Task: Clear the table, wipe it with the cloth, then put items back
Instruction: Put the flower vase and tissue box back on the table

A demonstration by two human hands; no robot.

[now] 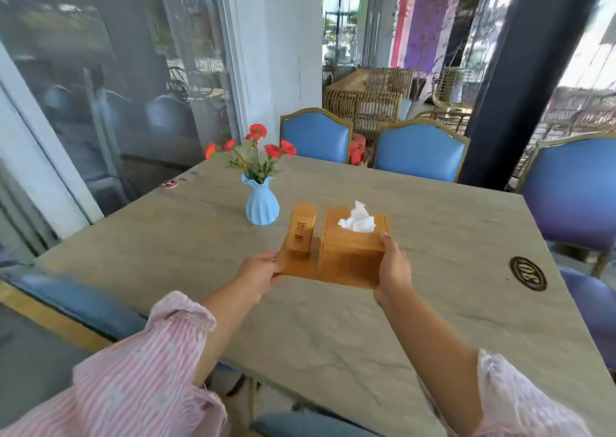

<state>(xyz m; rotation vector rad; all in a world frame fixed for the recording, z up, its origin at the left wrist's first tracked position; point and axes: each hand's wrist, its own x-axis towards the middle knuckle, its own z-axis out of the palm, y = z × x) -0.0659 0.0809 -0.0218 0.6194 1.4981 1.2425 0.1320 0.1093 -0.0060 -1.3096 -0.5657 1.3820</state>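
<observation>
2 bare forearms reach out from loose sleeves pushed up near the elbows. the left sleeve [140,366] shows pink and white stripes; the right sleeve [520,400] looks paler, its stripes faint.

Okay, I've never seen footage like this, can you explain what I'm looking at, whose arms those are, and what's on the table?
There is no machine here: one camera worn on a person's head looks down at their own arms. The left hand and right hand each grip an end of a wooden tissue holder, which carries a small toothpick box. Whether it is lifted or resting on the stone table, I cannot tell. Behind it stands a blue vase of red flowers. Blue chairs surround the table.
</observation>
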